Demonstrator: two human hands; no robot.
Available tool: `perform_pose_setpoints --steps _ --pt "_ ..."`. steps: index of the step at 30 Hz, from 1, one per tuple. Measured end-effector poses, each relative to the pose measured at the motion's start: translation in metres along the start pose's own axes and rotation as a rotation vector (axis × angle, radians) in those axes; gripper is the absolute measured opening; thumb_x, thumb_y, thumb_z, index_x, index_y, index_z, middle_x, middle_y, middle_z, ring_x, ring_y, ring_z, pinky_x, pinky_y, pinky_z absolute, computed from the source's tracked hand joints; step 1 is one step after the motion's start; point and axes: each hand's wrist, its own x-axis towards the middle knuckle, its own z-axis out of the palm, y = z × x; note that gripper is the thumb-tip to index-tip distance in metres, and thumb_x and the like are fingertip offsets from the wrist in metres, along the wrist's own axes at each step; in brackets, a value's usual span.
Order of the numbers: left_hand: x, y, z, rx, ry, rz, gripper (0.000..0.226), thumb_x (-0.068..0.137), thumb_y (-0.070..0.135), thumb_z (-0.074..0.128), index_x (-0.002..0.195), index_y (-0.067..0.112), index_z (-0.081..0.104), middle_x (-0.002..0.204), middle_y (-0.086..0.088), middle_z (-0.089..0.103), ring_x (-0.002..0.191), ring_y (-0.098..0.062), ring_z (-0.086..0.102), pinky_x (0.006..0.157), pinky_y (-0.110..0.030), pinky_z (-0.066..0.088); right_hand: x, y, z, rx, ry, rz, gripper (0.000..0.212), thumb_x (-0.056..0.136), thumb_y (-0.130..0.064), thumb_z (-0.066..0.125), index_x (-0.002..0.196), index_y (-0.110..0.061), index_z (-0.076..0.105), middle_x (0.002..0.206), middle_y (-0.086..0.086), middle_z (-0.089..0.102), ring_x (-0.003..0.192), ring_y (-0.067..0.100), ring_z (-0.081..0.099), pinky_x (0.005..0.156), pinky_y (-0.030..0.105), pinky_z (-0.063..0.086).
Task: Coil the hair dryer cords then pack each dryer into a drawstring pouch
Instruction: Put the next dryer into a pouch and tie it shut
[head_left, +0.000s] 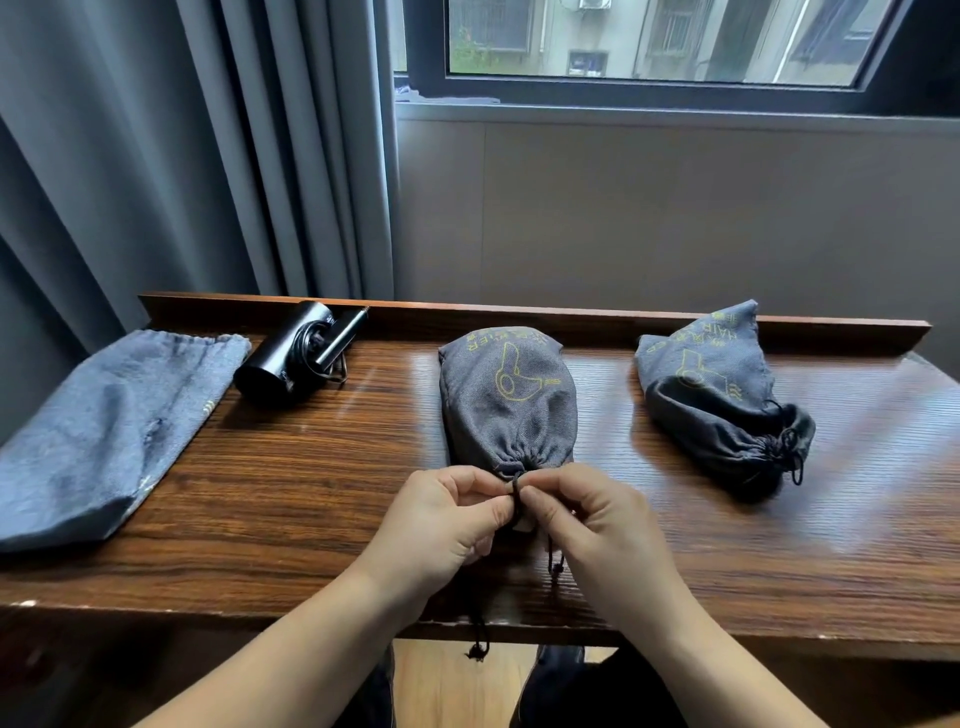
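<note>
A full grey pouch (508, 400) with a yellow dryer print lies in the middle of the wooden table (291, 483), its mouth gathered tight toward me. My left hand (441, 519) and my right hand (592, 525) both pinch its black drawstring (516, 493) right at the gathered mouth. Loose cord ends hang down past the table's front edge. A second full pouch (717, 395), cinched and tied, lies at the right. At the far left a black hair dryer (296, 353) rests with its cord coiled beside its folded handle. An empty flat pouch (109, 431) lies to its left.
A raised wooden lip (519, 314) runs along the table's back edge. Grey curtains (182, 156) hang behind the left side, and a window (654, 41) sits above a pale wall. Bare tabletop lies between the pouches.
</note>
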Motion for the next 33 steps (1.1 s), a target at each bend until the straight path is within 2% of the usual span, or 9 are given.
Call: perform_pose_setpoints --steps 3,6,11,12,17,21,24,28,33 --pt "-0.001 0.003 -0.001 0.011 0.022 0.038 0.012 0.092 -0.005 0.061 0.085 0.005 0.060 0.071 -0.022 0.069 0.041 -0.011 0.043 0.037 -0.015 0.030 -0.004 -0.001 -0.004 -0.102 0.124 -0.060 0.012 0.090 -0.027 0.065 0.097 -0.029 0.074 0.091 -0.014 0.069 0.088 0.007 0.066 0.077 0.017 0.049" --pt "-0.001 0.003 -0.001 -0.004 0.035 0.068 0.014 0.093 -0.007 0.058 0.088 0.006 0.055 0.078 -0.025 0.071 0.046 -0.017 0.050 0.037 -0.018 0.030 -0.019 -0.009 -0.006 -0.156 0.269 -0.074 0.009 0.090 -0.029 0.062 0.084 -0.026 0.067 0.074 -0.013 0.064 0.069 0.005 0.062 0.063 0.011 0.042" --pt "-0.001 0.000 0.001 0.018 0.038 0.094 0.012 0.094 0.002 0.059 0.084 0.008 0.057 0.082 -0.024 0.072 0.051 -0.020 0.050 0.046 -0.026 0.036 -0.038 -0.011 0.012 0.022 -0.130 0.193 0.011 0.095 -0.037 0.063 0.087 -0.035 0.071 0.075 -0.007 0.073 0.066 0.010 0.068 0.063 0.031 0.056" --pt "-0.002 0.000 0.001 0.045 0.049 0.111 0.012 0.093 0.006 0.063 0.081 0.009 0.060 0.081 -0.024 0.072 0.054 -0.020 0.050 0.050 -0.028 0.039 -0.038 -0.009 0.016 0.075 -0.141 0.255 0.006 0.091 -0.040 0.066 0.092 -0.038 0.071 0.079 -0.005 0.074 0.070 0.010 0.070 0.067 0.036 0.059" --pt "-0.003 0.000 0.001 0.107 0.063 0.149 0.016 0.090 0.004 0.067 0.076 0.011 0.067 0.066 -0.001 0.061 0.066 -0.011 0.053 0.063 -0.022 0.045 -0.031 -0.010 0.032 0.451 -0.154 0.439 0.060 0.065 -0.045 0.078 0.112 -0.018 0.052 0.096 0.004 0.077 0.094 0.018 0.072 0.088 0.040 0.057" --pt "-0.004 0.004 0.000 0.138 0.092 0.148 0.018 0.087 0.013 0.074 0.071 0.014 0.067 0.061 -0.003 0.057 0.054 -0.013 0.049 0.050 -0.023 0.043 -0.025 -0.012 0.036 0.684 -0.158 0.506 0.047 0.075 -0.027 0.071 0.114 -0.008 0.054 0.081 0.010 0.073 0.084 0.022 0.069 0.081 0.037 0.053" --pt "-0.002 0.005 -0.004 0.262 0.162 0.223 0.024 0.088 0.009 0.072 0.066 0.015 0.064 0.057 0.005 0.054 0.054 -0.007 0.045 0.053 -0.018 0.041 -0.025 -0.009 0.026 0.517 -0.194 0.439 0.023 0.082 -0.041 0.060 0.086 -0.019 0.066 0.064 -0.006 0.061 0.065 0.009 0.056 0.069 0.028 0.042" --pt "0.003 0.002 -0.015 0.339 0.230 0.264 0.023 0.083 0.026 0.070 0.063 0.022 0.057 0.051 0.014 0.045 0.053 -0.004 0.037 0.056 -0.024 0.034 -0.022 -0.001 -0.002 0.009 -0.088 0.128 0.031 0.097 -0.039 0.051 0.074 -0.021 0.058 0.061 -0.012 0.055 0.061 0.000 0.048 0.061 0.021 0.038" --pt "0.008 0.001 -0.023 0.335 0.275 0.233 0.016 0.074 0.034 0.061 0.063 0.024 0.055 0.049 0.012 0.041 0.048 -0.009 0.032 0.054 -0.030 0.028 -0.014 0.006 -0.022 -0.177 0.004 0.032 0.050 0.089 -0.052 0.046 0.066 -0.008 0.047 0.051 -0.010 0.036 0.053 0.004 0.036 0.053 0.024 0.029"
